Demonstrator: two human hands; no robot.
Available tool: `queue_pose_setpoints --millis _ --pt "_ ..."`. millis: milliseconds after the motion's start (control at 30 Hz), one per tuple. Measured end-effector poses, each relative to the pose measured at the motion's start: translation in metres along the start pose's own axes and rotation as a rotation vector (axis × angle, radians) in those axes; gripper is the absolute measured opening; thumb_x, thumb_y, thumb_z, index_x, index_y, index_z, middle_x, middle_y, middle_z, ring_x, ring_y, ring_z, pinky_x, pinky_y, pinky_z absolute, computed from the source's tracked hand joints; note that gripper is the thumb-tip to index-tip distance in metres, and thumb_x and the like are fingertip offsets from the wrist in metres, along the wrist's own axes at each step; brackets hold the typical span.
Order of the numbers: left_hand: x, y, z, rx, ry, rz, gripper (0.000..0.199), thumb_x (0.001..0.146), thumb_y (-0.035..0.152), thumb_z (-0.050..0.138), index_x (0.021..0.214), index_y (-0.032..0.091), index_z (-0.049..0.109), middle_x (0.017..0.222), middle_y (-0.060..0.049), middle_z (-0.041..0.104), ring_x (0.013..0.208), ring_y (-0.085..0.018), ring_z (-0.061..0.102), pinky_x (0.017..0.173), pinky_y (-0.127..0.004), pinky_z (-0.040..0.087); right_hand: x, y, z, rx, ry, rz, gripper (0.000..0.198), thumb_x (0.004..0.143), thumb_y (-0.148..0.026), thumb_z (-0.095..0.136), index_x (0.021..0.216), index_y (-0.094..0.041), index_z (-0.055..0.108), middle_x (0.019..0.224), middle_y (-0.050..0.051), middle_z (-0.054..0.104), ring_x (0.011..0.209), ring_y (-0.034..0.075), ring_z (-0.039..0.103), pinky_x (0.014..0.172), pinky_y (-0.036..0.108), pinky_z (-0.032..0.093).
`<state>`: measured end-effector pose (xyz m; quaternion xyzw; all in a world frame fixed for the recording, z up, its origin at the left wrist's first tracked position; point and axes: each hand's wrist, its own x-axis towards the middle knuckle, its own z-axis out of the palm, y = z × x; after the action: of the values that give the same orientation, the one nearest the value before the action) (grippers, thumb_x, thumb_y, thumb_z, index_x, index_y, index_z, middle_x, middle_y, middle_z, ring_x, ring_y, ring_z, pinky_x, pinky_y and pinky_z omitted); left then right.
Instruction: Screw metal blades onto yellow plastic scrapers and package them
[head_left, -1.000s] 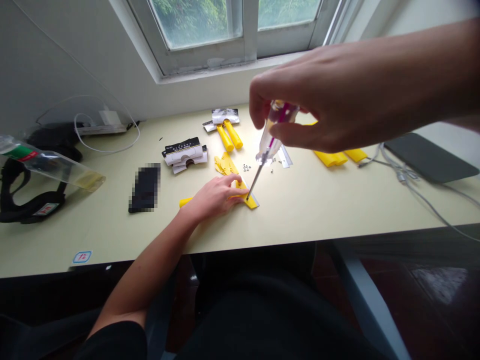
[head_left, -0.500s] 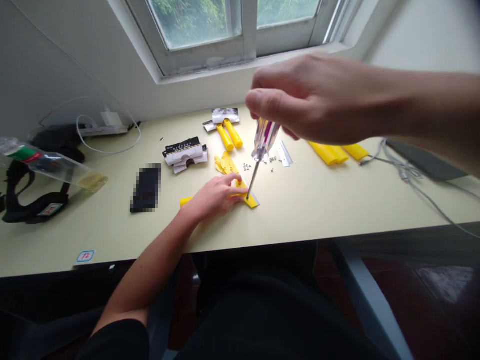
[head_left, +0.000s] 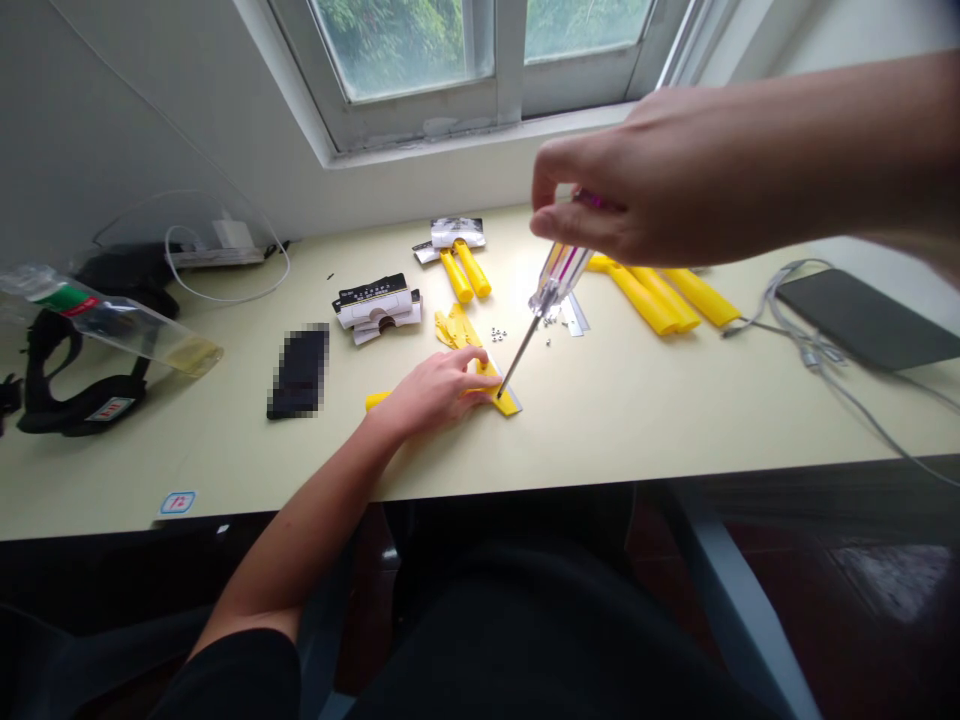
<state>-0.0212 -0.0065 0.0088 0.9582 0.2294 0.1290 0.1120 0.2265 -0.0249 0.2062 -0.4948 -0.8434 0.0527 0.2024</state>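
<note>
My right hand (head_left: 604,190) is wrapped around the clear and purple handle of a screwdriver (head_left: 561,270). The tool leans to the right, its tip on the head of a yellow scraper (head_left: 508,402) with a thin metal blade along one edge. My left hand (head_left: 439,385) grips the scraper and holds it down on the table, covering much of it; the handle end pokes out on the left. Just beyond lie loose yellow plastic pieces (head_left: 455,328), several small screws or nuts (head_left: 499,334) and a loose metal blade (head_left: 577,315).
On the table (head_left: 630,420) are yellow handles (head_left: 652,305) at right, two more (head_left: 472,268) at the back, folded card packaging (head_left: 379,305), a dark pixelated object (head_left: 300,370), a tilted bottle (head_left: 135,330), a black strap (head_left: 82,410), grey cables (head_left: 814,350) and a dark flat device (head_left: 870,315).
My right hand has shifted right, and the screwdriver leans further that way with its tip still on the scraper. My left hand keeps its hold. The whole view has shifted slightly.
</note>
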Motion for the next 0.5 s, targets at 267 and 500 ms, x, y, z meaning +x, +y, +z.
queue_pose_setpoints --millis 267,500 --pt "0.000 0.001 -0.002 -0.009 0.002 0.006 0.022 0.093 0.030 0.056 0.108 0.029 0.073 0.123 -0.007 0.059 0.093 -0.017 0.063 0.086 -0.034 0.052 -0.007 -0.015 0.002 -0.214 -0.160 0.009 0.029 0.091 -0.053 0.044 0.104 -0.034 0.062 0.075 -0.002 0.064 0.059 0.012 0.057 0.042 0.020 0.034" --pt "-0.001 0.002 -0.002 0.007 0.001 0.005 0.023 0.094 0.031 0.055 0.109 0.029 0.073 0.123 -0.007 0.058 0.093 -0.017 0.064 0.086 -0.034 0.051 -0.012 -0.025 0.011 -0.049 -0.126 -0.064 0.040 0.082 -0.042 0.052 0.118 -0.026 0.044 0.098 0.003 0.062 0.073 0.015 0.061 0.051 0.023 0.042"
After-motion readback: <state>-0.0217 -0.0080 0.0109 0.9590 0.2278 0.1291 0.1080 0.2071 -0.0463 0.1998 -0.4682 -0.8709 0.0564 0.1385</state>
